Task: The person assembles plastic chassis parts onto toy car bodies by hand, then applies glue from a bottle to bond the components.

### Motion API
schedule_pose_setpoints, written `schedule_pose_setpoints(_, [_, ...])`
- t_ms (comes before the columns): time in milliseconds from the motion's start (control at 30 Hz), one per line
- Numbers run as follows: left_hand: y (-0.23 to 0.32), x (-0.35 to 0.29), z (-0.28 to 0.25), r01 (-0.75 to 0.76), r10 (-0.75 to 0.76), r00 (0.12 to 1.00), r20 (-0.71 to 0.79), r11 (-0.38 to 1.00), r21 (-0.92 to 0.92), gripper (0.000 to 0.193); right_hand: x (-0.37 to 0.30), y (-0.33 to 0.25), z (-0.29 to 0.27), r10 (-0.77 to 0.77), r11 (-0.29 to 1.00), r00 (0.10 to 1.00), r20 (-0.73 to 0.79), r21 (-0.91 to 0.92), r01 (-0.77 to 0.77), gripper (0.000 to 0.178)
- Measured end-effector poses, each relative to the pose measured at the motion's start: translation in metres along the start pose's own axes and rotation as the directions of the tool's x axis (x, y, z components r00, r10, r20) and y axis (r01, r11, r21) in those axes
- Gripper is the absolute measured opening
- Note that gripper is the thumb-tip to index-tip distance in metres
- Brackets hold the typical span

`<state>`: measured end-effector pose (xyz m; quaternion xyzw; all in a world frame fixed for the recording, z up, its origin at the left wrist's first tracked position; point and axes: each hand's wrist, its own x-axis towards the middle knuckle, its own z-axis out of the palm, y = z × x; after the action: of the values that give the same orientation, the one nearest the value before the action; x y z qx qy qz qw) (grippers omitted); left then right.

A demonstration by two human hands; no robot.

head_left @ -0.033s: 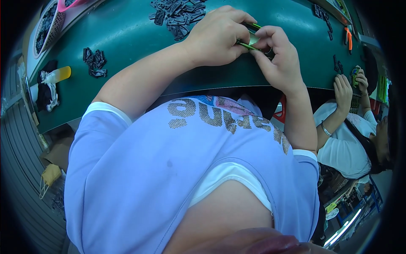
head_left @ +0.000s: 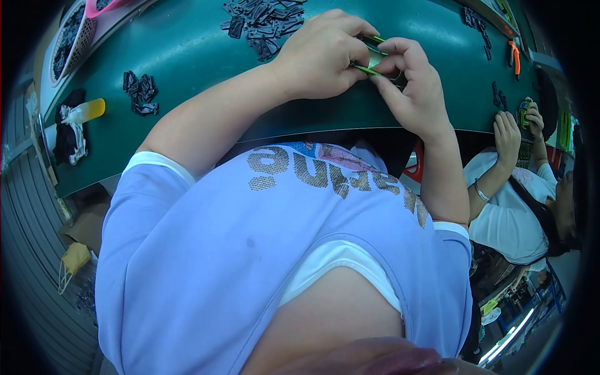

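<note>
Above the green table, both my hands hold a small green-and-black frame-like part (head_left: 376, 60) with a pale middle. My left hand (head_left: 325, 55) pinches its left side, thumb and fingers closed on the edges. From the right, my right hand (head_left: 414, 84) grips the other side, its fingers curled in and thumb pressed along the lower edge. My fingers cover much of the part, so its exact kind cannot be told. Just left of my left hand lies a heap of small dark plastic pieces (head_left: 262, 24).
A smaller pile of dark pieces (head_left: 141, 92) lies left, near a yellow-ended bottle (head_left: 87, 110) and a white basket (head_left: 76, 44). Orange-handled pliers (head_left: 514, 59) lie far right. A co-worker (head_left: 512, 212) sits at the right, holding a similar green part (head_left: 524, 112).
</note>
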<state>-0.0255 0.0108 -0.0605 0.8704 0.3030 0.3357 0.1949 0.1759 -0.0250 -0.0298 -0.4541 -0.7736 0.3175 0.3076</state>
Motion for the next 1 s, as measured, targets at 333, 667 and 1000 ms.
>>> schedule_pose_setpoints(333, [0.007, -0.003, 0.005, 0.059, -0.059, 0.998, 0.004, 0.997, 0.048, 0.013, -0.005, 0.005, -0.001, -0.138, 0.979, 0.990, -0.027, -0.156, 0.132, 0.057])
schedule_pose_setpoints(667, [-0.002, 0.004, -0.003, 0.013, -0.015, 1.000, -0.008, 0.990, -0.141, 0.011, -0.008, -0.002, -0.015, -0.069, 0.996, 0.996, 0.062, -0.046, 0.072, 0.058])
schedule_pose_setpoints(1000, [-0.005, 0.006, -0.003, 0.256, -0.151, 0.967, 0.207, 0.634, -0.730, 0.036, -0.016, 0.021, -0.023, 0.188, 0.841, 0.980, 0.070, 0.503, -0.198, 0.038])
